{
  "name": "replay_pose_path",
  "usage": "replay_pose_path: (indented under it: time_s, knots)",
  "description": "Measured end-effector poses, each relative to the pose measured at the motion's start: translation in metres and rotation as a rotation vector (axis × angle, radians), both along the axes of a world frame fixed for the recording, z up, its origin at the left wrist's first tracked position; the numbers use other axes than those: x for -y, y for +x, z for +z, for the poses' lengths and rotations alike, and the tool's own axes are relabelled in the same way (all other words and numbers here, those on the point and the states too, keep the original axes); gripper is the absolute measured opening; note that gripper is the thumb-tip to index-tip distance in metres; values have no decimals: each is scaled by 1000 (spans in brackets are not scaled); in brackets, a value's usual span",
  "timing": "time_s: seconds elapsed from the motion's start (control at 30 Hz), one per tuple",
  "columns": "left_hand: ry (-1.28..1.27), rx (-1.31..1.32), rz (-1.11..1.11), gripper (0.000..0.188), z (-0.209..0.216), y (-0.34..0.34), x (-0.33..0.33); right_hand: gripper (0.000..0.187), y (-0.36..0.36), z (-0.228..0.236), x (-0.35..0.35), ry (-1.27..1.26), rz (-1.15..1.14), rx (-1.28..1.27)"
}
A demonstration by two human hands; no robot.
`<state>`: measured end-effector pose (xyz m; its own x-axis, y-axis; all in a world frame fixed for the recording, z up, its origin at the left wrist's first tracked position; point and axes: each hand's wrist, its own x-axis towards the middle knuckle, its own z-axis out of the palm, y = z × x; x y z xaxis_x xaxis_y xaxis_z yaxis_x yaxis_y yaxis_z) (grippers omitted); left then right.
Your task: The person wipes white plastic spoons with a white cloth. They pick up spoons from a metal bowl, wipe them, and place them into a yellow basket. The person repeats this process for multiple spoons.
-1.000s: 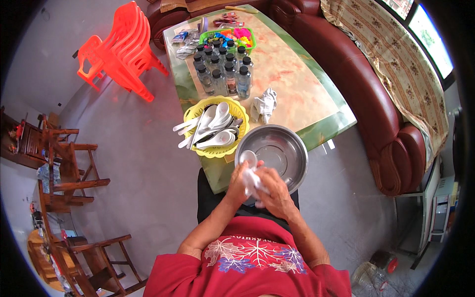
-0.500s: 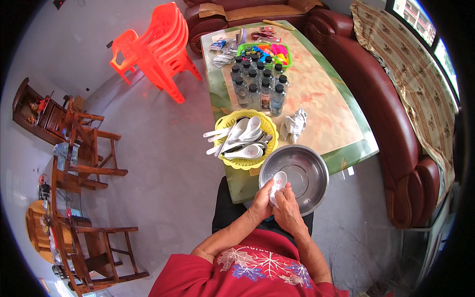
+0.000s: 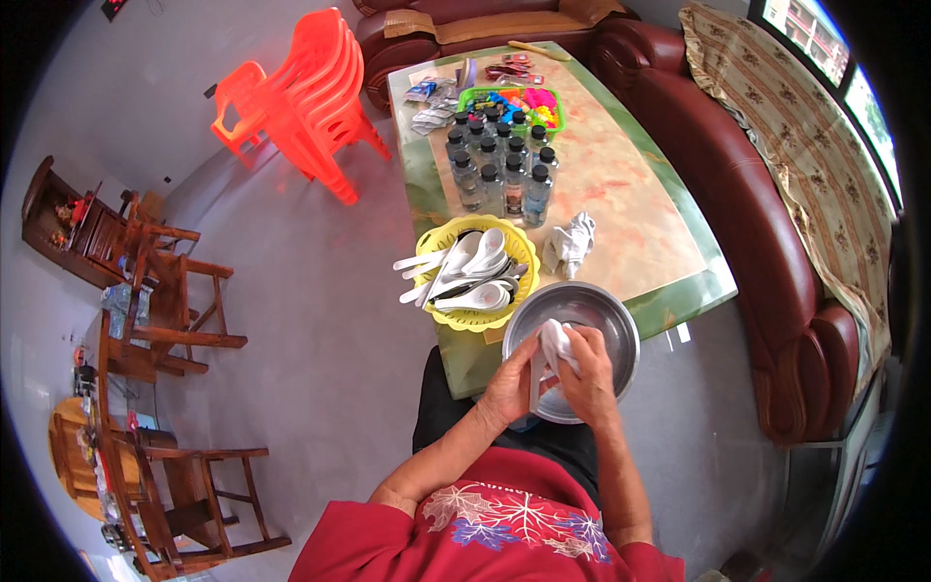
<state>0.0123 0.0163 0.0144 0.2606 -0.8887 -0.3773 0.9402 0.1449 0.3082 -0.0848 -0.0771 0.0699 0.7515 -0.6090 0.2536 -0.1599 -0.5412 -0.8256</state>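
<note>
Over the metal basin (image 3: 626, 335), my left hand (image 3: 509, 390) is closed around a white spoon (image 3: 535, 384), its handle pointing down toward me. My right hand (image 3: 588, 380) presses a white cloth (image 3: 556, 341) around the spoon's upper end, so its bowl is hidden. Left of the basin, a yellow basket (image 3: 427, 306) holds several white spoons (image 3: 485, 252) and some dark-handled ones. A crumpled white cloth (image 3: 570, 242) lies on the table beyond the basin.
Several bottles with black caps (image 3: 514, 175) stand on the table (image 3: 630, 194), before a green basket (image 3: 561, 121) of colourful items. Packets (image 3: 432, 102) lie at the far left. Red plastic chairs (image 3: 320, 107) are stacked left; a brown leather sofa (image 3: 718, 184) runs along the right.
My right hand has moved up and right, bringing the cloth over the spoon's upper end. The spoon bowl, visible earlier, is now covered, and the handle shows below.
</note>
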Motion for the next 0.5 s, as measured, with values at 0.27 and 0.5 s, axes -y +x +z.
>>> replay_pose_path:
  time_s: [0.27,0.5]
  knots:
    - [-50,69,114,45,-13,4,3,37,6,-39,-30,-163,13,-61]
    - [17,20,110,39,-33,15,-2,48,-35,-44,-49,34,127,-111]
